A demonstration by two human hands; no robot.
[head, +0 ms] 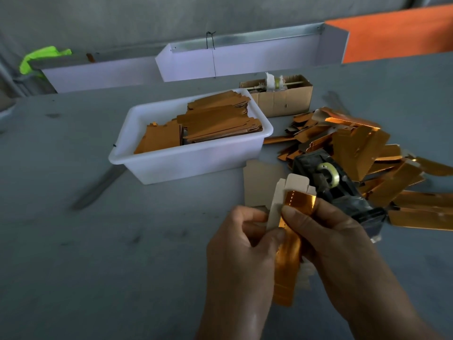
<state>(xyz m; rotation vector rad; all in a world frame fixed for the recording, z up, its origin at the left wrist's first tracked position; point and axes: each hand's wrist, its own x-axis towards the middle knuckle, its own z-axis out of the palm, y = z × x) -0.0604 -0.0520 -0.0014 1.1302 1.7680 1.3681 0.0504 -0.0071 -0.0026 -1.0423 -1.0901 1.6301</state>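
Both hands are together in the near middle of the view, clamped on one gold carton (288, 263) held just above the grey surface (122, 266). The left hand (241, 246) grips its left edge, with the thumb laid across the front. The right hand (335, 244) holds the right side, its thumb pressed on the shiny gold panel near the top. The foil face shows a dotted crease line; whether it carries lettering cannot be told.

The carton's long axis runs almost straight away from the person, tipped slightly right. Its lower end points back toward the body, and its top end, with pale flaps (297, 182) standing open, points toward the black tape dispenser (343, 200). The dispenser sits just beyond the right hand, and its tape roll (328, 173) bears no label that can be read.

Room on the right is tight: a loose pile of gold cartons (362, 148) spreads there to the frame's edge. Ahead and left stands a white tub (186, 160) holding stacked flat cartons (215, 121), with a cardboard box (284, 101) behind it. A pale card sheet (262, 177) lies between tub and hands. The widest open stretch of surface is left of the hands and toward the near edge.
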